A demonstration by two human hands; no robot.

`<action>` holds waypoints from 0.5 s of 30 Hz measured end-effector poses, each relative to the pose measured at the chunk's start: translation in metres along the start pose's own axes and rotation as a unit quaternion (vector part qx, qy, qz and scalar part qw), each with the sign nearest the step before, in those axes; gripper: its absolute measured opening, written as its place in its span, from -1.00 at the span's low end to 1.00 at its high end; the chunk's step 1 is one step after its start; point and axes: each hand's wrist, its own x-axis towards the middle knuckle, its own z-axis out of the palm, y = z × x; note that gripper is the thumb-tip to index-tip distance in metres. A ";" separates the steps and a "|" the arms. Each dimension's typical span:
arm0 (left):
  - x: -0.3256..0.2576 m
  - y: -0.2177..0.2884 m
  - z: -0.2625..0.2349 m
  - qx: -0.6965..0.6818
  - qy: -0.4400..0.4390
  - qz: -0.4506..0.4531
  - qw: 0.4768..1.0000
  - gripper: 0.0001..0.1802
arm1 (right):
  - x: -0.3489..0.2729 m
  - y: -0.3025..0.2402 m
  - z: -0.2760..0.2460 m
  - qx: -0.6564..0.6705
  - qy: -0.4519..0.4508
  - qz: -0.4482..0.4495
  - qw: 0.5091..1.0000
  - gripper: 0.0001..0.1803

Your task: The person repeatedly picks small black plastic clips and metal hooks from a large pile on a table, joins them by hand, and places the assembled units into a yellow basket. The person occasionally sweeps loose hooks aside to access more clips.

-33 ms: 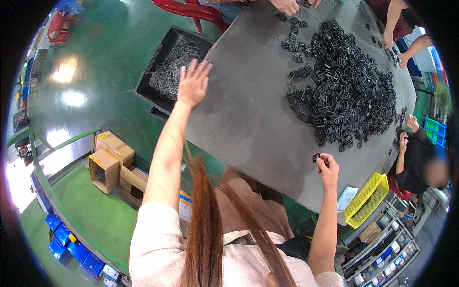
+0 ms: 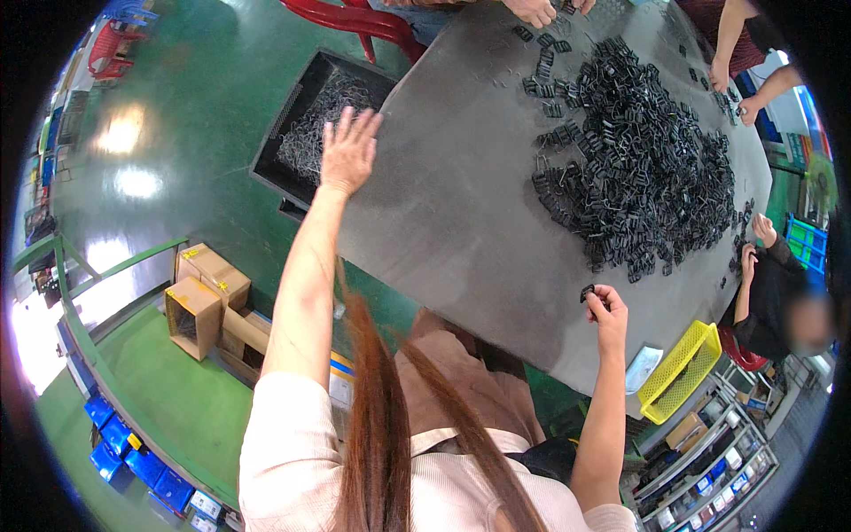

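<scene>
The right hand (image 2: 609, 306) pinched a small black clip (image 2: 587, 291) at its fingertips — probably light, stiff metal, best held by its edges. The left hand (image 2: 348, 151) hovered spread and empty beside the black bin (image 2: 292, 111).

Left hand (image 2: 348, 151) spread wide; right hand (image 2: 609, 310) apparently pinched.

3 brown cardboard boxes (image 2: 206, 301) stand together on the green floor at the left, 1 lying open on its side, with yellow tape on another. Small white boxes (image 2: 206, 505) lie near blue bins at the bottom left. More cartons (image 2: 687, 432) sit on shelves at the lower right.
</scene>
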 end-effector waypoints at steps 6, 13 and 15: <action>0.003 -0.059 -0.001 0.088 0.030 -0.068 0.993 -0.45 | -0.009 0.006 -0.017 0.306 -0.059 0.088 0.946 -0.89; 0.005 0.100 -0.049 -0.101 0.072 0.057 0.991 -0.44 | -0.047 0.096 -0.170 0.423 0.173 0.071 0.886 -0.87; 0.000 0.170 -0.056 -0.158 0.052 0.108 0.980 -0.43 | -0.061 0.125 -0.234 0.427 0.256 0.073 0.864 -0.87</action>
